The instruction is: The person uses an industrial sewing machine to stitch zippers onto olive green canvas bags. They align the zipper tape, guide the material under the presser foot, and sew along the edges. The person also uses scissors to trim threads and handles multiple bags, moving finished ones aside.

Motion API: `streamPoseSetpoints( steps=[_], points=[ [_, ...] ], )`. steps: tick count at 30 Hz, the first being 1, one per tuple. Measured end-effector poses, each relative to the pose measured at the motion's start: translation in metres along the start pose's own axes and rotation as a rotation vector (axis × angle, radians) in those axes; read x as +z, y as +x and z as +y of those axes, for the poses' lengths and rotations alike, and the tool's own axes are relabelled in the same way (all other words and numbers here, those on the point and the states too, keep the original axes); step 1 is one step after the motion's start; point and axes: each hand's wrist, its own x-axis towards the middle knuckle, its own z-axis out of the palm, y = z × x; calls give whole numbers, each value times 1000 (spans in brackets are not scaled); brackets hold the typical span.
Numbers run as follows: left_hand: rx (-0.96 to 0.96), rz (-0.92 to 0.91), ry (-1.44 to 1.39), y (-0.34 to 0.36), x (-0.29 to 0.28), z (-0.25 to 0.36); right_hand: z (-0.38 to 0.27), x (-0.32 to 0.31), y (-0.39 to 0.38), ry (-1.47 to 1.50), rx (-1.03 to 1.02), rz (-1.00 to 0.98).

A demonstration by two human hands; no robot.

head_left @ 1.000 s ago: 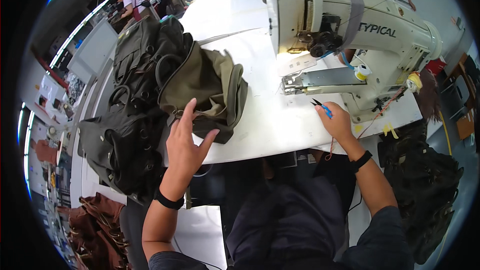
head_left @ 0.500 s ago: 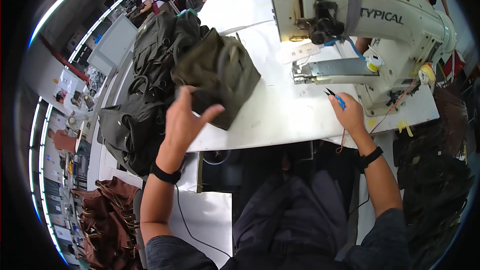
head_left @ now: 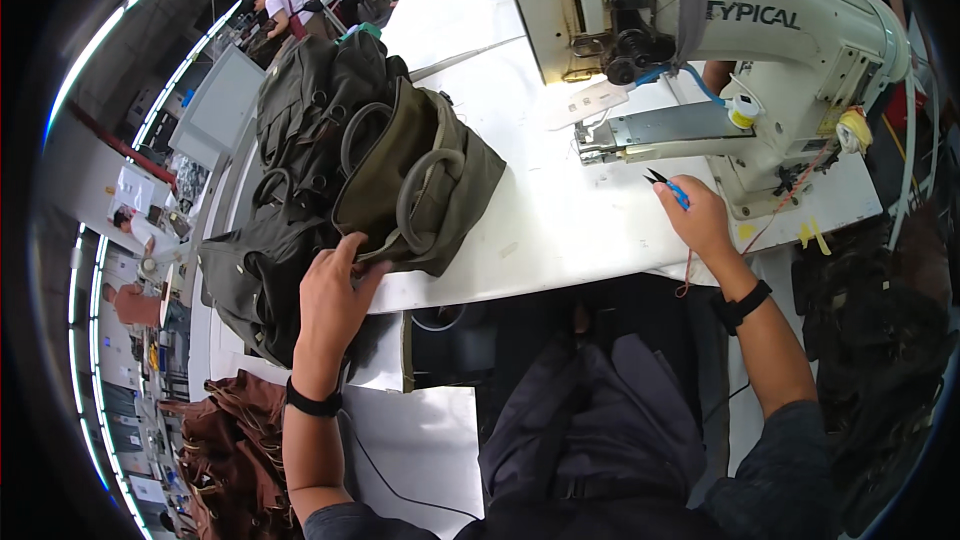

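An olive-green handbag [head_left: 465,180] with two rounded handles stands tilted on the white table, its mouth facing me. My left hand [head_left: 335,295] is at the bag's near corner, thumb and fingers closed on its edge. In my right hand [head_left: 697,218] is a pair of thread snips [head_left: 678,194] with blue grips, dark tips pointing up and left. That hand hovers near the table's front edge, below the sewing machine's arm [head_left: 680,130]. More dark green bags [head_left: 310,105] are heaped just left of the handbag, touching it.
A cream sewing machine [head_left: 780,40] with a yellow-white thread spool [head_left: 742,111] stands at the right of the white table [head_left: 560,230]. Orange thread [head_left: 770,224] runs down from the machine. Brown bags [head_left: 235,450] lie at lower left, dark material [head_left: 870,340] at right. People work in the far left background.
The handbag has settled from a blur, its handles now plain. My left hand has moved down and left and closed from spread fingers onto the bag's edge. My right hand has hardly moved.
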Motion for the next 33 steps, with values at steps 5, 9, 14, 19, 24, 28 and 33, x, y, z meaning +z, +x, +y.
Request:
streamPoseSetpoints(
  steps=[5,9,14,19,24,28,33],
  points=[
    [-317,72,-360,13,12,-13,-2,-2,0,2,37,-21],
    [-325,290,-534,-16,26,-11,-3,0,2,-17,2,-6],
    [-327,257,-707,-27,60,-17,4,4,1,-6,-5,-11],
    [-585,-24,-994,1,66,-31,-2,3,0,-17,7,-21],
    [-594,-104,-1153,36,80,-32,-2,2,1,13,36,-38],
    [-659,-209,-1220,69,87,-18,-6,1,4,25,44,-46],
    [-765,-134,-1324,105,105,2,-7,-1,7,19,30,-51]
  ],
)
